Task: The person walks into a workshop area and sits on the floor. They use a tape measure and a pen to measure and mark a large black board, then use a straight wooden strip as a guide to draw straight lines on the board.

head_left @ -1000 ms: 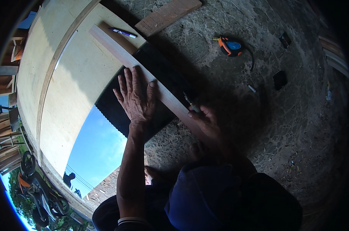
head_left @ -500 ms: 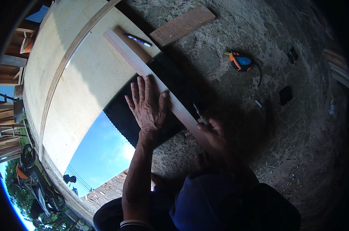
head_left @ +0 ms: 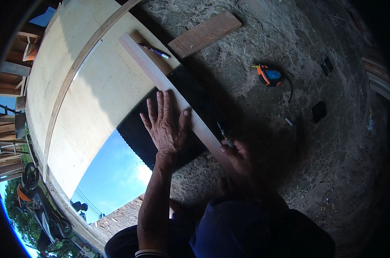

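Observation:
A mirror sheet (head_left: 113,167) lies over a pale plywood board (head_left: 96,64); part of it reflects blue sky and part looks black. Across it runs a long, straight wooden strip (head_left: 184,103), slanting from upper left to lower right. My left hand (head_left: 165,131) is pressed flat on the dark part, fingers spread, with fingertips and thumb against the strip. On the strip's other side, my right hand (head_left: 238,157) grips what looks like a glass cutter (head_left: 227,142), its thin metal tip pointing up and left. Whether that tip touches the mirror, I cannot tell.
A purple and white pen (head_left: 156,51) rests on the plywood beside the strip. A short wooden plank (head_left: 205,33) lies on the rough floor beyond. To the right are an orange and black tape measure (head_left: 269,75) and dark flat pieces (head_left: 319,112). A motorcycle (head_left: 42,206) stands far left.
Both hands sit slightly lower in the picture, as do the strip and mirror, so the view has shifted a little. The grip on the glass cutter looks the same.

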`<action>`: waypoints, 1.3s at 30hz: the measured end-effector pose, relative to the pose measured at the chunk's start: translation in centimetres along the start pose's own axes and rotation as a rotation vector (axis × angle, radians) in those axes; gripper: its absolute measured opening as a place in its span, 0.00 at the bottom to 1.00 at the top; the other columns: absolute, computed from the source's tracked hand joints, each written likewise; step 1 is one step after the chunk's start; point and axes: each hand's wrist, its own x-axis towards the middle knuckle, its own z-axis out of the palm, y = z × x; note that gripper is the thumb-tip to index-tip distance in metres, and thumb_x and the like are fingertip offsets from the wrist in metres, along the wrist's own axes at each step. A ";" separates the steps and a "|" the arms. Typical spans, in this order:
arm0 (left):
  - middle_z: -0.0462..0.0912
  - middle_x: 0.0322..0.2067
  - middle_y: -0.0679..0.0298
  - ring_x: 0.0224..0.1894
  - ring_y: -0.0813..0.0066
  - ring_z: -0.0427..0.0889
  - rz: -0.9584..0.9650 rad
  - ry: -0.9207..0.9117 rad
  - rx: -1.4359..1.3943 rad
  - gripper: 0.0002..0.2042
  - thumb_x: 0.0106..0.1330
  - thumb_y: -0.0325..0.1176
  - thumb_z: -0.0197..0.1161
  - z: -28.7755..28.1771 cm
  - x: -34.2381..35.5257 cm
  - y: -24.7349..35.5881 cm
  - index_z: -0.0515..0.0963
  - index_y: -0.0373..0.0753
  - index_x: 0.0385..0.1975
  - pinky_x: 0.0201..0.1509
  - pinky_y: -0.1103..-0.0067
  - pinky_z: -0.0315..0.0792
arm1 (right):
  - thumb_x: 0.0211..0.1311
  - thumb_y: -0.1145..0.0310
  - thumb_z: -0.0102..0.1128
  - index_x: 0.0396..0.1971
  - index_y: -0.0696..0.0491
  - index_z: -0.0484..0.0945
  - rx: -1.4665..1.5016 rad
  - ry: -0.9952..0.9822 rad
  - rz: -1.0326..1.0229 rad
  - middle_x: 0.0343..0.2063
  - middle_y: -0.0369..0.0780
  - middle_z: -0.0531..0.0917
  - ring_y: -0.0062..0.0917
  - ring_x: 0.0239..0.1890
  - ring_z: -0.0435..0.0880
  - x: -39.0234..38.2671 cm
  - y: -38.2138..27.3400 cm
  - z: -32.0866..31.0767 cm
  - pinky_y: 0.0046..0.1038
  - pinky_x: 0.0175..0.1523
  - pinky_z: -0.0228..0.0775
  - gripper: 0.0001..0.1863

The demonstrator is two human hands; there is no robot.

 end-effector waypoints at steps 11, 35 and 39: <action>0.53 0.77 0.59 0.80 0.52 0.39 0.002 -0.004 0.008 0.39 0.72 0.68 0.41 0.0 0.1 0.1 0.53 0.50 0.77 0.79 0.51 0.23 | 0.65 0.70 0.67 0.41 0.54 0.80 0.014 0.021 0.014 0.37 0.32 0.83 0.14 0.44 0.78 0.0 0.3 0.0 0.25 0.52 0.72 0.08; 0.55 0.76 0.58 0.80 0.51 0.43 0.039 0.082 0.027 0.40 0.72 0.68 0.44 0.9 0.1 -0.2 0.54 0.50 0.77 0.79 0.49 0.28 | 0.64 0.64 0.70 0.45 0.56 0.82 -0.018 -0.003 0.031 0.38 0.34 0.85 0.17 0.44 0.80 0.2 1.5 -0.4 0.25 0.50 0.72 0.14; 0.54 0.77 0.59 0.80 0.51 0.43 0.041 0.083 0.044 0.40 0.72 0.67 0.44 1.1 0.1 -0.5 0.53 0.50 0.77 0.79 0.49 0.28 | 0.64 0.65 0.69 0.45 0.56 0.82 -0.013 -0.025 0.048 0.38 0.35 0.85 0.17 0.43 0.80 0.4 0.7 -0.2 0.25 0.50 0.72 0.14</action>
